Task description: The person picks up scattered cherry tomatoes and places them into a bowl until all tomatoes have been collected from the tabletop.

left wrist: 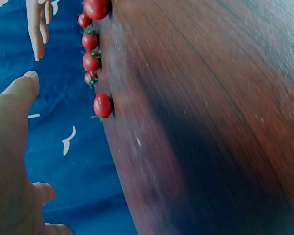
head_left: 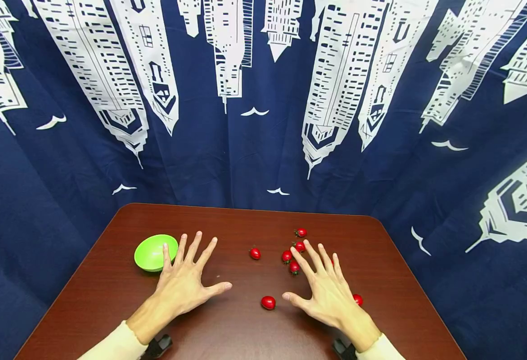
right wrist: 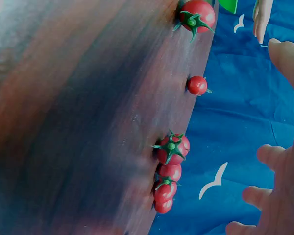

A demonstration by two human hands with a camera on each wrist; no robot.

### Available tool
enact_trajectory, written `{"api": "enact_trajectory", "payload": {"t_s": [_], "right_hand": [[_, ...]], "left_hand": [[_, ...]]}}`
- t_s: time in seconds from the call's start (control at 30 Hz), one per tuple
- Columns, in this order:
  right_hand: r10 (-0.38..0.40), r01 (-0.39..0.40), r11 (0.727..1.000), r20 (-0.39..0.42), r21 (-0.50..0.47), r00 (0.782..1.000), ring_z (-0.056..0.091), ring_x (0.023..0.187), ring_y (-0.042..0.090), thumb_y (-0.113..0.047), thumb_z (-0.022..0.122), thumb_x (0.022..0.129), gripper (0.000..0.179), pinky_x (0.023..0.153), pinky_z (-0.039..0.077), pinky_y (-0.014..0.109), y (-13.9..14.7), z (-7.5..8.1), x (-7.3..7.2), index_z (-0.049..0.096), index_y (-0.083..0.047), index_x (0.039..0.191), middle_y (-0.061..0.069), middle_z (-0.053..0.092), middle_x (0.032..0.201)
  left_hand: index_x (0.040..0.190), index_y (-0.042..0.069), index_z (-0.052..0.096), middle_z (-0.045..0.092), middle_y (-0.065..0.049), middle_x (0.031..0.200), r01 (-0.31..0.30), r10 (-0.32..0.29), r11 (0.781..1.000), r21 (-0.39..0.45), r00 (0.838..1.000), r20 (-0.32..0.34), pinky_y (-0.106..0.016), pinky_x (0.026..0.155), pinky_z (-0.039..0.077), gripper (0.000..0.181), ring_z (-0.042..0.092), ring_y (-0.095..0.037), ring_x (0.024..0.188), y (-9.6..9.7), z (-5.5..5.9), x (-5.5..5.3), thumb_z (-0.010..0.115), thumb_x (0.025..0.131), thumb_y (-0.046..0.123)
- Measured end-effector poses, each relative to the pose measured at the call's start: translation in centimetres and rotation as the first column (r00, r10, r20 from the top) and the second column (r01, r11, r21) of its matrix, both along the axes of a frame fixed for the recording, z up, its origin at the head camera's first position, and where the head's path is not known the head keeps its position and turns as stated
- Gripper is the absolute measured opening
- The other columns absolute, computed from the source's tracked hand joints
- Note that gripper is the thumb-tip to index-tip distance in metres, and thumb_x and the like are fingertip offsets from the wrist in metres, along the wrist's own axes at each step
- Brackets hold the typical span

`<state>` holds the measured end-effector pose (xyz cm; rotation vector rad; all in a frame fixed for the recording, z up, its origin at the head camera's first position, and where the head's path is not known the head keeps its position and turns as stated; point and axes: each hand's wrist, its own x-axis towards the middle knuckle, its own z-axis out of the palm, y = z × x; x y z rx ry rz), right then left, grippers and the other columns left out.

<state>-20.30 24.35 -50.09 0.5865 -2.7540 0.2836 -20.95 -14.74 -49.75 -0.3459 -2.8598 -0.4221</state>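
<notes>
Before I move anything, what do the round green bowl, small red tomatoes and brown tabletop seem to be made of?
Round green bowl: probably plastic, smooth; evenly coloured, thin rim.
Small red tomatoes: glossy skins with bright highlights, green calyxes; real fruit or plastic imitations, I can't tell.
Brown tabletop: wood or laminate, soft sheen; streaky grain shows.

Dk red-brn wood-grain table (head_left: 227, 332), far L + R corners rounded. Navy cloth (head_left: 245, 155) behind far edge, also past L + R edges. Wht towers (head_left: 335, 65) printed on it upside down, plus sm. wht birds (head_left: 254, 111), 1 nr far L corner, 1 off R edge.
</notes>
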Motion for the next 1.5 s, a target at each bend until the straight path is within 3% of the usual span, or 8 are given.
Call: {"api": "enact_trajectory", "payload": {"t_s": [0.63, 0.87, 1.23, 1.4, 1.5], "right_hand": [[0.113, -0.112, 0.993, -0.025, 0.030, 0.993, 0.037, 0.175, 0.051, -0.082, 0.071, 0.101, 0.104, 0.137, 0.035, 0.079, -1.6, 1.4, -2.1, 0.031, -0.037, 0.186, 0.005, 0.032, 0.194], [0.137, -0.137, 0.990, 0.004, 0.031, 0.991, 0.036, 0.177, 0.048, -0.080, 0.072, 0.102, 0.104, 0.140, 0.032, 0.075, -2.5, 1.8, -2.7, 0.026, -0.040, 0.187, 0.003, 0.031, 0.194], [0.175, -0.175, 0.982, 0.014, 0.068, 0.985, 0.042, 0.174, 0.045, -0.077, 0.072, 0.104, 0.100, 0.138, 0.040, 0.070, -3.2, 1.9, -3.3, 0.032, -0.035, 0.186, 0.003, 0.035, 0.193], [0.188, -0.190, 0.978, 0.020, 0.083, 0.982, 0.043, 0.173, 0.046, -0.077, 0.071, 0.105, 0.100, 0.137, 0.042, 0.070, -3.4, 2.1, -3.5, 0.032, -0.034, 0.186, 0.004, 0.035, 0.192], [0.188, -0.190, 0.978, 0.028, 0.086, 0.982, 0.043, 0.173, 0.045, -0.077, 0.070, 0.105, 0.100, 0.135, 0.044, 0.071, -3.6, 2.2, -3.6, 0.030, -0.036, 0.186, 0.002, 0.034, 0.193]], "left_hand": [[0.182, 0.028, 0.043, 0.037, -0.022, 0.189, -0.041, 0.041, 0.999, -0.007, 0.999, -0.029, -0.091, 0.135, 0.004, 0.108, 0.027, -0.059, 0.176, -5.1, 0.7, -1.2, 0.072, 0.096, 0.088], [0.182, 0.025, 0.041, 0.035, -0.024, 0.189, -0.068, 0.068, 0.998, 0.004, 0.997, 0.022, -0.092, 0.134, 0.004, 0.108, 0.025, -0.060, 0.174, -7.3, 0.7, -2.1, 0.068, 0.099, 0.088], [0.176, 0.015, 0.049, 0.042, -0.033, 0.178, -0.125, 0.118, 0.990, 0.066, 0.988, 0.094, -0.092, 0.128, 0.025, 0.110, 0.039, -0.067, 0.161, -10.5, 0.8, -2.4, 0.074, 0.096, 0.086], [0.174, 0.009, 0.050, 0.047, -0.039, 0.172, -0.126, 0.116, 0.989, 0.081, 0.987, 0.114, -0.088, 0.109, 0.049, 0.111, 0.053, -0.071, 0.146, -11.9, 1.2, -2.6, 0.084, 0.094, 0.077], [0.170, 0.000, 0.052, 0.053, -0.043, 0.164, -0.097, 0.086, 0.989, 0.109, 0.991, 0.101, -0.082, 0.102, 0.057, 0.110, 0.060, -0.070, 0.138, -12.6, 1.3, -2.8, 0.092, 0.092, 0.066]]}}
